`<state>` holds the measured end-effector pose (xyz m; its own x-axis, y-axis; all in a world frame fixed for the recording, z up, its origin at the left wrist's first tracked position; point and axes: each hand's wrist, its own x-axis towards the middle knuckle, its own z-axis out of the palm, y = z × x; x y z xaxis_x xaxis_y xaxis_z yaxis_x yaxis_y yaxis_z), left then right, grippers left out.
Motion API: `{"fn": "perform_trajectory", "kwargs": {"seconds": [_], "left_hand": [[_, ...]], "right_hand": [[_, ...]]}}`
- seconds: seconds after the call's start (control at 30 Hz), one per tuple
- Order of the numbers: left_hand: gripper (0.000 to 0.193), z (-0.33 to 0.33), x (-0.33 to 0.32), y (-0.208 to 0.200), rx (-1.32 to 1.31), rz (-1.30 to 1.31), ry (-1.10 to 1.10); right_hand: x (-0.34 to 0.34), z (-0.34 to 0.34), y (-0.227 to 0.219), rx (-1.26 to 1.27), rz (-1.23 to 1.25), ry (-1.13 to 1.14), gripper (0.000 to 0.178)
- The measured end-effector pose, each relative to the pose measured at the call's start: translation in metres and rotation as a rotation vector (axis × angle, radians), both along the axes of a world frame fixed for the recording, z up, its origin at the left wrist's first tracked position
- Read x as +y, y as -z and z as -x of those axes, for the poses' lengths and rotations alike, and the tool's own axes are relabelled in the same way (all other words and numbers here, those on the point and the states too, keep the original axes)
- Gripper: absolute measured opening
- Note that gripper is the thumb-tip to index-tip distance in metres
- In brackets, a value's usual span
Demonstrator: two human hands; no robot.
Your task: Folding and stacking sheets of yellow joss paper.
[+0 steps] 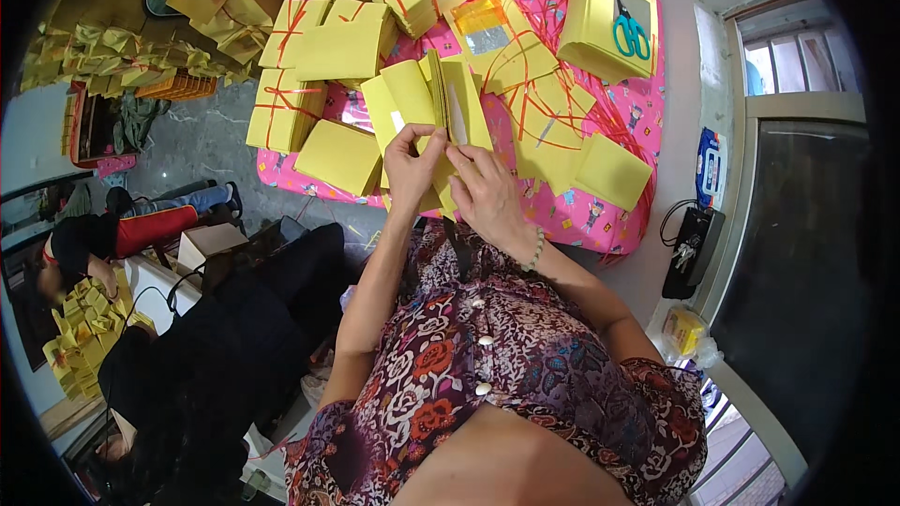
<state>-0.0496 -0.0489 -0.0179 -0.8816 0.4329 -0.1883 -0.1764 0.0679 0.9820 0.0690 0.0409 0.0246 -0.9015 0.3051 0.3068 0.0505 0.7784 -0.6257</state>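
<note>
A small stack of yellow paper envelopes [405,94] stands fanned open at the near side of the table, with white strips showing on some of them. My left hand [412,167] pinches the stack's near end between thumb and fingers. Close beside it, my right hand [487,195] has its fingers bent against the same envelopes, fingertips almost touching the left ones. Loose yellow envelopes [339,159] lie to the left of my hands. To the right, red plastic string [548,122] crosses more flat envelopes.
A pink patterned cloth [614,215] covers the table. Bundles tied with red string [286,112] stand at its left and back. Teal-handled scissors [630,37] rest on a tall yellow stack [586,14] at the right. Other people [262,319] sit at the left, near heaped yellow paper.
</note>
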Motion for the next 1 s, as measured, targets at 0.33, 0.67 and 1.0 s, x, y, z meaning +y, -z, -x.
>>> {"fn": "perform_trajectory", "kwargs": {"seconds": [0.33, 0.67, 1.0], "left_hand": [[0.021, 0.009, -0.002, -0.004, 0.05, 0.101, 0.03], [0.016, 0.003, -0.002, -0.008, -0.086, -0.014, -0.002], [0.016, 0.002, -0.002, -0.008, -0.075, -0.009, 0.004]], "right_hand": [[0.003, 0.002, 0.001, -0.024, -0.002, -0.028, 0.043], [0.026, 0.005, 0.017, 0.003, 0.611, 0.216, 0.038], [0.047, 0.0, 0.054, -0.047, 0.693, 0.282, 0.034]]}}
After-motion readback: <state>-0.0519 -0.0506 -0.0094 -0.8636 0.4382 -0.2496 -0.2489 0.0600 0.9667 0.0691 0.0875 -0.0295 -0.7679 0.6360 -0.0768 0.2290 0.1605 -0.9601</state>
